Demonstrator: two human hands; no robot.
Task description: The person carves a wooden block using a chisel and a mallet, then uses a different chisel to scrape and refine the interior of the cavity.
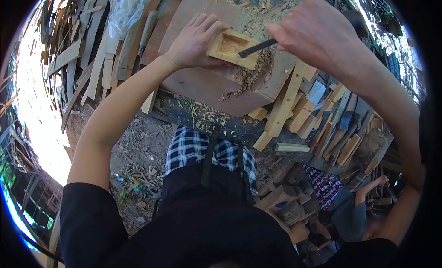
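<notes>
A small pale wooden block (235,59) with a rectangular hollow cut into it rests on a broad wooden work block (209,81). My left hand (199,41) is closed around its left end, thumb along the upper edge. In my closed right hand (317,35) is a chisel (258,48), its dark flat blade slanting down to the left. The blade tip lies at the right end of the hollow, over the rim in this view. My fingers hide the chisel's handle. Wood shavings (252,78) lie around the block's right side and below it.
Wooden strips and planks (94,51) lean at the left, near a clear plastic bag (126,14). Wooden pieces and hand planes (347,120) crowd the right side of the bench. Another person (343,203) is at the lower right, beside stacked wood blocks (283,199).
</notes>
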